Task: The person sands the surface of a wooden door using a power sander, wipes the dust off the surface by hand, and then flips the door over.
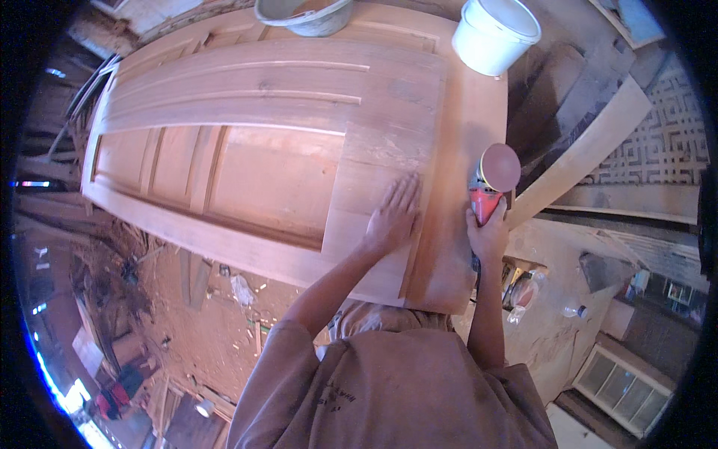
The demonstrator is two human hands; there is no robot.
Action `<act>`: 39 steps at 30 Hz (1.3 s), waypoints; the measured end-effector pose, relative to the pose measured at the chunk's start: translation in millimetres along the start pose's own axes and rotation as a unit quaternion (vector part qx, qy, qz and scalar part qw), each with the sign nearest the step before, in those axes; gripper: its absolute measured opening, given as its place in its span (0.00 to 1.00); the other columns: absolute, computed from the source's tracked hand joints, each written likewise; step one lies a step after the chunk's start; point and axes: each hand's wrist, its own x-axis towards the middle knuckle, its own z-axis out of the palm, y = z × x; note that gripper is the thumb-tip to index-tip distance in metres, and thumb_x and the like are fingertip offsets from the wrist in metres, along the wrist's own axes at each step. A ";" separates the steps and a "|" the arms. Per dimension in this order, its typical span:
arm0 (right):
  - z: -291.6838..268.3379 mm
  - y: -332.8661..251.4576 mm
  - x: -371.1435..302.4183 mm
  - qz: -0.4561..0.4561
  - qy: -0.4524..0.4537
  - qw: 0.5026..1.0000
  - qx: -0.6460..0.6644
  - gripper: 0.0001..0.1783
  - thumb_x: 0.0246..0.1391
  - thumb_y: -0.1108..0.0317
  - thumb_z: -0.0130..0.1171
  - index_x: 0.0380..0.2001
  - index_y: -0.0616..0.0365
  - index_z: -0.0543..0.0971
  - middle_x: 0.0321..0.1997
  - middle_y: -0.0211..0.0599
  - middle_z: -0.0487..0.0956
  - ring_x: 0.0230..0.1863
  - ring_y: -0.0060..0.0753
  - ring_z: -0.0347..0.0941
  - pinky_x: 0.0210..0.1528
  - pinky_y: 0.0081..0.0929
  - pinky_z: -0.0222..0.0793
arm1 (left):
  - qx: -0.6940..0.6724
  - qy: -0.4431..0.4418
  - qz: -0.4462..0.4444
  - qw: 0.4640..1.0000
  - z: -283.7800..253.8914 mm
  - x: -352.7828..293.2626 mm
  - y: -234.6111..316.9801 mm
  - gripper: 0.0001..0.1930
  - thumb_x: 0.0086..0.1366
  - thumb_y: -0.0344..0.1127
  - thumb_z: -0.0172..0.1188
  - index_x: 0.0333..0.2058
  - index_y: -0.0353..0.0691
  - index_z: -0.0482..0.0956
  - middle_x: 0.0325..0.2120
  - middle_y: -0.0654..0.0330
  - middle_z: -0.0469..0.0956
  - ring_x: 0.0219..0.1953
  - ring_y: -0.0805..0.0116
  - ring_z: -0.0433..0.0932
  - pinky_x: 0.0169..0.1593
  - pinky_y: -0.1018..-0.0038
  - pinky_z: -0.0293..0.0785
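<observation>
A panelled wooden door (383, 127) lies flat on top of a larger wooden panel (473, 112). My left hand (393, 213) rests palm down near the door's right edge, its fingers stretched out over the bare wood. To the right, my right hand (488, 233) grips an angle grinder (485, 200) with a red body. Its round reddish-brown sanding disc (501, 168) is tilted up, apart from the door. The fingers of my right hand are partly hidden behind the tool.
A white bucket (495, 41) stands at the panel's far right corner, and a grey basin (307, 16) sits at the far edge. Planks (591, 150) lean at the right. Wood scraps and shavings cover the floor (213, 322) at the left.
</observation>
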 end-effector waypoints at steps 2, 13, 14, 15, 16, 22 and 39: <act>-4.7 -0.5 -1.4 0.027 -0.013 0.999 0.013 0.49 0.49 0.46 0.63 0.65 0.65 0.56 0.51 0.62 0.74 0.49 0.64 0.73 0.49 0.53 0.70 | -0.047 -0.011 0.071 0.996 -8.8 -17.4 2.8 0.35 0.68 0.48 0.46 0.66 0.28 0.54 0.68 0.44 0.53 0.71 0.52 0.52 0.72 0.58 0.43; 1.4 -2.5 0.5 -0.008 0.058 0.996 0.068 0.48 0.46 0.47 0.64 0.63 0.64 0.60 0.54 0.64 0.72 0.50 0.68 0.72 0.51 0.54 0.68 | -0.029 0.083 0.096 0.992 0.0 118.4 -91.3 0.33 0.68 0.48 0.46 0.65 0.32 0.58 0.67 0.49 0.57 0.70 0.57 0.55 0.72 0.56 0.44; 0.2 -2.5 0.4 -0.002 0.059 0.996 0.061 0.48 0.45 0.47 0.65 0.63 0.64 0.60 0.54 0.63 0.72 0.51 0.68 0.71 0.52 0.54 0.68 | -0.028 0.092 0.098 0.990 2.4 136.3 -94.8 0.33 0.68 0.48 0.46 0.65 0.32 0.58 0.67 0.49 0.57 0.70 0.56 0.55 0.72 0.56 0.44; -0.7 -1.2 -1.0 0.005 0.059 0.997 0.053 0.48 0.45 0.47 0.65 0.63 0.64 0.60 0.54 0.63 0.72 0.52 0.67 0.70 0.52 0.54 0.67 | -0.029 0.099 0.101 0.989 6.5 152.3 -96.9 0.33 0.68 0.48 0.46 0.65 0.32 0.58 0.67 0.49 0.57 0.70 0.56 0.55 0.72 0.56 0.43; 1.8 -3.0 -0.5 0.009 0.056 0.997 0.052 0.47 0.45 0.47 0.65 0.62 0.64 0.61 0.55 0.62 0.72 0.52 0.67 0.70 0.53 0.54 0.67 | -0.023 0.103 0.096 0.990 8.1 165.9 -102.6 0.32 0.68 0.48 0.45 0.65 0.32 0.58 0.67 0.49 0.57 0.70 0.56 0.55 0.72 0.56 0.44; 0.4 -7.8 -1.1 0.021 0.044 0.999 0.019 0.45 0.45 0.49 0.64 0.61 0.64 0.62 0.52 0.61 0.74 0.52 0.66 0.69 0.52 0.55 0.66 | 0.010 0.124 0.082 0.989 23.8 246.1 -117.2 0.32 0.69 0.49 0.43 0.65 0.33 0.59 0.67 0.50 0.57 0.70 0.57 0.53 0.72 0.56 0.41; -3.7 -16.3 3.8 0.032 0.038 0.998 0.038 0.43 0.45 0.52 0.64 0.61 0.64 0.62 0.50 0.58 0.74 0.50 0.65 0.70 0.51 0.53 0.67 | -0.028 0.022 0.124 0.992 -6.1 125.9 -78.5 0.35 0.68 0.50 0.46 0.65 0.29 0.57 0.67 0.46 0.56 0.70 0.55 0.53 0.72 0.54 0.41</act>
